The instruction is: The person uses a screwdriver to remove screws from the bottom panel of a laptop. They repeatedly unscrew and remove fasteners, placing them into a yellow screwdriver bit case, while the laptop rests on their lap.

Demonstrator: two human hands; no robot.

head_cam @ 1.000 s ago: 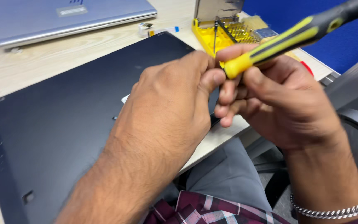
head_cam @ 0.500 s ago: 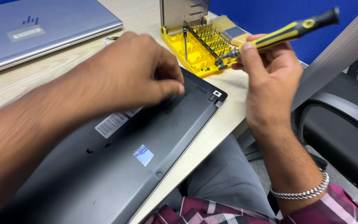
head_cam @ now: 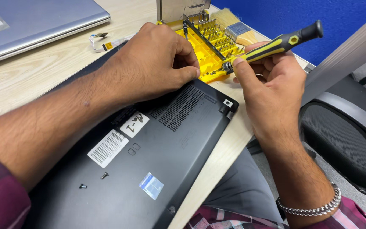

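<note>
Gripped in my right hand (head_cam: 272, 85): one screwdriver (head_cam: 272, 44), yellow and black handle, fingers curled fully round the shaft end, thumb pressed near the metal collar, handle pointing up and to the right, tip toward the yellow bit case (head_cam: 210, 51). My left hand (head_cam: 157, 63): loosely curled, knuckles up, fingertips tucked under and resting at the far edge of the laptop (head_cam: 149, 157), just beside the bit case; whether anything is pinched beneath them I cannot tell. Laptop: dark, turned underside up, lying across the near corner of the wooden desk (head_cam: 30, 76), vent slots showing next to my left hand, one rubber foot at the right corner. On its base: a white barcode label (head_cam: 107, 148), a smaller white tag with handwriting, a pale blue sticker (head_cam: 151, 185), two small loose screws (head_cam: 94, 180) lying near each other. Bit case: open, lid upright, rows of bits standing in it. Behind it: a flat paintbrush (head_cam: 234, 27) with pale bristles. Far left: a second, silver laptop (head_cam: 34, 21), closed. Between the two laptops: a short ribbon cable (head_cam: 100, 40). Right of the desk: a black office chair (head_cam: 344, 140).
</note>
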